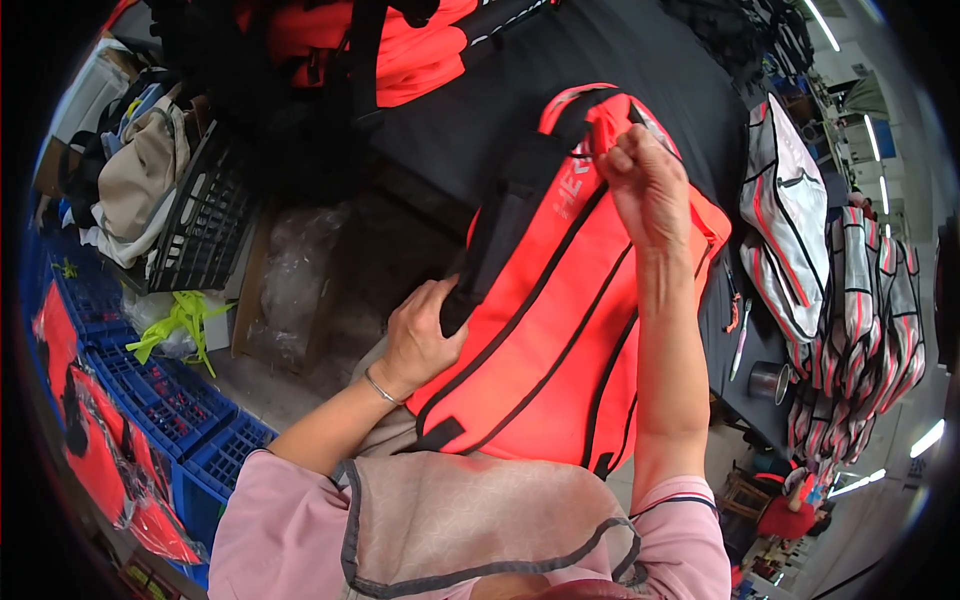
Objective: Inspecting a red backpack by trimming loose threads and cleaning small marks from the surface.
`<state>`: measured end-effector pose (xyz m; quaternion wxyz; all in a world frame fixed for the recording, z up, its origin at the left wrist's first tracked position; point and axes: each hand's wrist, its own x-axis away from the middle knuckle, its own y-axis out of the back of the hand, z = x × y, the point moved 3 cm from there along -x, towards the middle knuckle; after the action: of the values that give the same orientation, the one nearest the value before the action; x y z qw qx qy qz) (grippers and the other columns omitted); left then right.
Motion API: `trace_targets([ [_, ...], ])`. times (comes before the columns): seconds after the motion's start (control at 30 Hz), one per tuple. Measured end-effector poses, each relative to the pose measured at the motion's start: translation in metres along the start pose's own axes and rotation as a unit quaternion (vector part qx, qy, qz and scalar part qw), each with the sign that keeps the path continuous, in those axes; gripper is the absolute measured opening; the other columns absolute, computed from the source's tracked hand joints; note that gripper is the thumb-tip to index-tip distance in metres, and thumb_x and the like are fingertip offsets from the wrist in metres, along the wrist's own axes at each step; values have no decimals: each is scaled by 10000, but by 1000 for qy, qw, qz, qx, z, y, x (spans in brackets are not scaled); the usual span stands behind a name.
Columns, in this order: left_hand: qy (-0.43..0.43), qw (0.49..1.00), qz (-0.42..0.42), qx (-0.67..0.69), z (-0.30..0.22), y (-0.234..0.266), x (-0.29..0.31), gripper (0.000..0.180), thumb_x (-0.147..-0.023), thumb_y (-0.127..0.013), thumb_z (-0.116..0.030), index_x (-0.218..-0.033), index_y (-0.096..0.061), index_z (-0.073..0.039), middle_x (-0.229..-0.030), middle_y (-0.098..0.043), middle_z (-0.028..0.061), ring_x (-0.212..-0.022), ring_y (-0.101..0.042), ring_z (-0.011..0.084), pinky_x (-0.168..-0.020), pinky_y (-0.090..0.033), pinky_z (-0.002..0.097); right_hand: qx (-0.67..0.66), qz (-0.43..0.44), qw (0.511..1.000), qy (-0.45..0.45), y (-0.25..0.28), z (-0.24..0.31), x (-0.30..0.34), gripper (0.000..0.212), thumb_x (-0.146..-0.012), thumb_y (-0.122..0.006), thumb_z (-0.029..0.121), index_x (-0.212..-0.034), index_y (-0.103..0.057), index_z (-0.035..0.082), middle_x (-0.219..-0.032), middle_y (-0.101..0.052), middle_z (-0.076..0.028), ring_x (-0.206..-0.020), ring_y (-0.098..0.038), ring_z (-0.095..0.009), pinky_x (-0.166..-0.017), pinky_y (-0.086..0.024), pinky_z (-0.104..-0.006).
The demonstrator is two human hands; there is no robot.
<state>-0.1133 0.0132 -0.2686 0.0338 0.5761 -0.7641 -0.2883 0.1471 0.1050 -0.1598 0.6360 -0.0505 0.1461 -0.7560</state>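
A bright red-orange backpack (540, 350) with black trim lines leans from my lap up onto a dark-covered table (640, 50). On its left side runs a black padded panel (515, 215), and my left hand (420, 335) is closed round the lower end of that black edge, thumb on top. My right hand (648, 185) is closed in a pinch at the bag's upper end, close to the red top flap. What lies between its fingers is too small or hidden to make out. A grey-beige apron (480, 520) covers my front, below the bag.
More red and black bags (420, 60) lie at the table's far left. A black crate (205, 215) of cloth and blue crates (165, 400) stand left. A metal cup (768, 382) and a white pen (741, 340) sit right; silver-grey bags (785, 220) are beyond them.
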Motion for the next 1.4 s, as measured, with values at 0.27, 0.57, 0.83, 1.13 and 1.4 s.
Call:
trace_targets([
  [0.27,67,997,23,6,2,5,-9,551,-746,-769,-138,-1219,-555,44,-1039,-660,228,-964,-657,405,-840,-542,420,18,-155,986,66,103,45,53,297,-1014,-581,288,-850,-595,40,-748,-456,9,-677,-407,-93,-666,-396,-262],
  [0.57,78,997,21,18,-9,39,-59,764,-827,-746,-261,-1467,-401,-26,-1313,-579,178,-1110,-590,274,-944,-458,376,483,-502,711,93,252,96,171,247,-982,-612,225,-1081,-674,7,-848,-630,-18,-707,-567,-82,-682,-486,-247],
  [0.83,-94,995,14,-21,-33,10,-180,365,-945,-626,-109,-1305,-599,-54,-1283,-608,87,-1106,-603,213,-926,-471,335,662,-428,615,-32,308,81,177,206,-936,-623,214,-1037,-716,61,-980,-694,-180,-913,-671,-356,-827,-517,-417],
  [1.13,-99,991,80,-49,-36,-9,-222,521,-817,-740,-140,-1308,-590,-54,-1281,-603,126,-1189,-589,262,-1004,-475,375,834,-260,476,-99,350,33,146,293,-891,-535,74,-1144,-669,11,-1092,-663,-236,-1055,-621,-389,-943,-488,-454],
  [1.4,-75,993,80,39,-21,-1,-224,447,-793,-779,-200,-1190,-663,-30,-1138,-672,121,-1017,-673,220,-916,-535,338,718,-374,579,-93,264,64,136,256,-881,-668,131,-1085,-658,-24,-908,-672,-141,-831,-665,-262,-818,-521,-354],
])
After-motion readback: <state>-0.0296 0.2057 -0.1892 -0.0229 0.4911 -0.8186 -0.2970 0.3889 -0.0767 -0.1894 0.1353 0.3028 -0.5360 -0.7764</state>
